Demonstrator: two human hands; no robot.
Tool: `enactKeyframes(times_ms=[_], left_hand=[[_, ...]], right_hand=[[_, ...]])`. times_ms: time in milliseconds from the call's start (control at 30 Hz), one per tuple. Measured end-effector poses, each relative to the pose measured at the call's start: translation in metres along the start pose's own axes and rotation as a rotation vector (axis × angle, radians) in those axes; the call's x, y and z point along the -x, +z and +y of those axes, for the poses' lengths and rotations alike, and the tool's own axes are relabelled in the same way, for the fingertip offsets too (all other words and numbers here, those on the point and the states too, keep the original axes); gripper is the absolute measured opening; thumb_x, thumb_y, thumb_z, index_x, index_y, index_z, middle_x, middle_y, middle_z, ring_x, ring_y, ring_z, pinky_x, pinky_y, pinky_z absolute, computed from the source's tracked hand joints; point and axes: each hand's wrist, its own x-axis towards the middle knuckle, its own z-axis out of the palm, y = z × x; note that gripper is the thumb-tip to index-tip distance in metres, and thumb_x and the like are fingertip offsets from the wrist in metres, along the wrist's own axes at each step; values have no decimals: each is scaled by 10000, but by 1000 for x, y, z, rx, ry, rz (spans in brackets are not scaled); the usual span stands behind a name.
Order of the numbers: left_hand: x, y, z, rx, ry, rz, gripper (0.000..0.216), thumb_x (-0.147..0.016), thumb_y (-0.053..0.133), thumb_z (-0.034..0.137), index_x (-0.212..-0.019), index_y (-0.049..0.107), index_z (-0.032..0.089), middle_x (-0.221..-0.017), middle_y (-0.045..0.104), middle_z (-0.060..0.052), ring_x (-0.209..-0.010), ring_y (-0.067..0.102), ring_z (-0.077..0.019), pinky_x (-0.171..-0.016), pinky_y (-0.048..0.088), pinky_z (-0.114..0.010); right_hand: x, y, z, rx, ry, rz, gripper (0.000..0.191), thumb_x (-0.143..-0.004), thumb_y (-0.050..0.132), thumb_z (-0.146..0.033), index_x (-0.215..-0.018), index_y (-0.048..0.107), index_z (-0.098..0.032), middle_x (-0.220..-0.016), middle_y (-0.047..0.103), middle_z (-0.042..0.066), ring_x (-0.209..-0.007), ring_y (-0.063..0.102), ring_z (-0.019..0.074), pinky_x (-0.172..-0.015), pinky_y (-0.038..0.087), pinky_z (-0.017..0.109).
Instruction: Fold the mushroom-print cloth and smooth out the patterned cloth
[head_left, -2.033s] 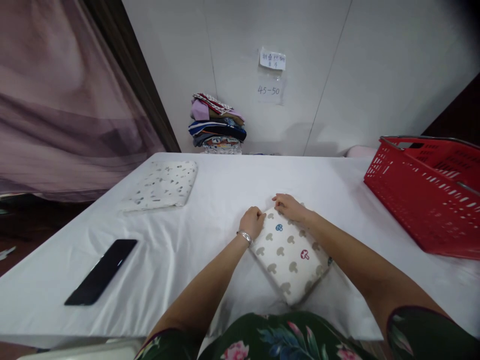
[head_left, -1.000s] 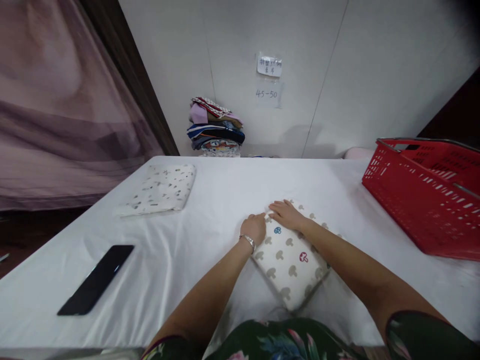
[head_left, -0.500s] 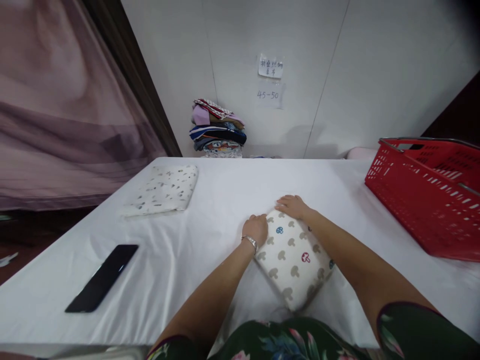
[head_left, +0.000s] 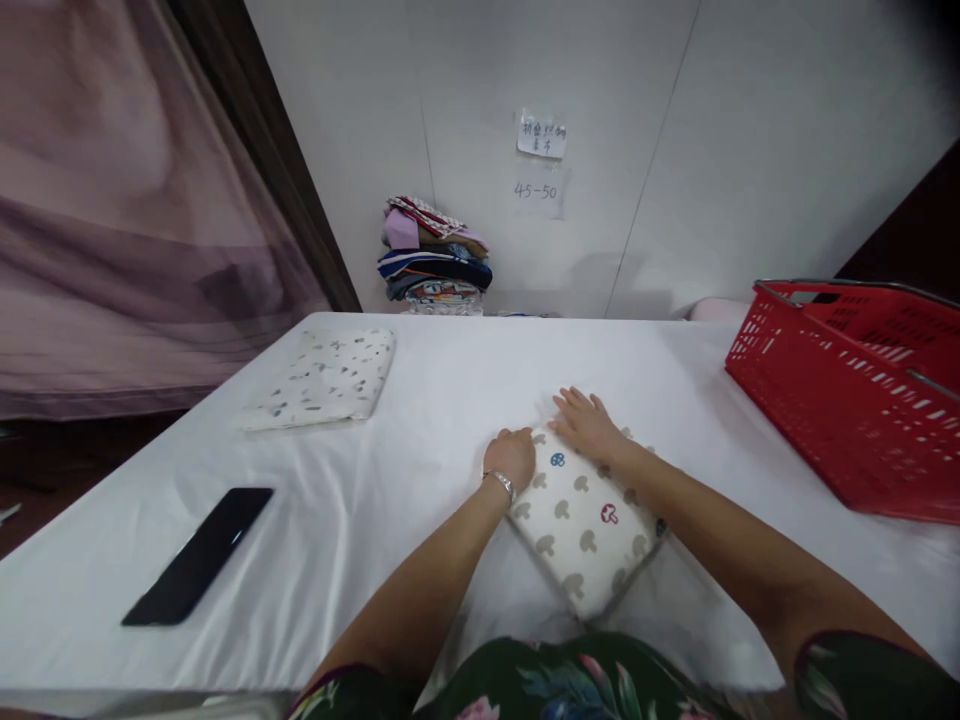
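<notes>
A folded white cloth with a mushroom print lies cornerwise on the white-covered table in front of me. At its far-left corner my left hand, with a silver bracelet at the wrist, has its fingers curled around the cloth's edge. My right hand lies flat over the far-right edge, its fingers spread and extending past the cloth. The right forearm hides part of the cloth's right side.
A second folded cloth with small leaf-like prints rests at the far left. Nearer is a black phone. A red basket stands on the right. Behind the table rises a stack of folded fabrics against the wall.
My right hand has shifted slightly, and its fingers have spread apart from a closer hold at the cloth's top corner. My left hand and the cloth stay in place.
</notes>
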Motion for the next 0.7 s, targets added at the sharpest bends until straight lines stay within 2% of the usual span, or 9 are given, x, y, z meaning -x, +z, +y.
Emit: enactKeyframes(times_ms=[67,200,467,700], left_hand=[[0,0,0,-4,-7,-4,306,-892,312,225,-1076,555,196,-970,648,-79,-971,516,-215,-779,401,-313],[0,-1,0,-6,-24,-4,315,-894,304,224,-1073,561,193,-957,649,-89,-968,520,-221,-779,406,-326],[0,-2,0,2,-13,3,310,-892,304,215,-1062,563,191,-966,647,-87,-974,512,-216,-800,396,-325],[0,-2,-1,10,0,12,318,-892,284,227,-1015,576,195,-939,650,-85,-937,518,-224,-763,401,-328]], right_hand=[[10,3,-7,-7,-55,-37,663,-859,254,-613,-1373,339,-202,-1463,240,97,-1359,130,261,-1079,82,485],[11,8,-6,-27,-36,-111,722,-835,228,-664,-1394,304,-212,-1469,223,85,-1361,134,252,-1089,83,465],[6,3,-7,-56,-20,-131,718,-840,229,-651,-1400,291,-205,-1473,214,71,-1363,127,241,-1094,80,456],[23,-5,4,-22,64,-97,725,-842,224,-645,-1407,268,-192,-1478,189,88,-1364,117,253,-1080,100,484]])
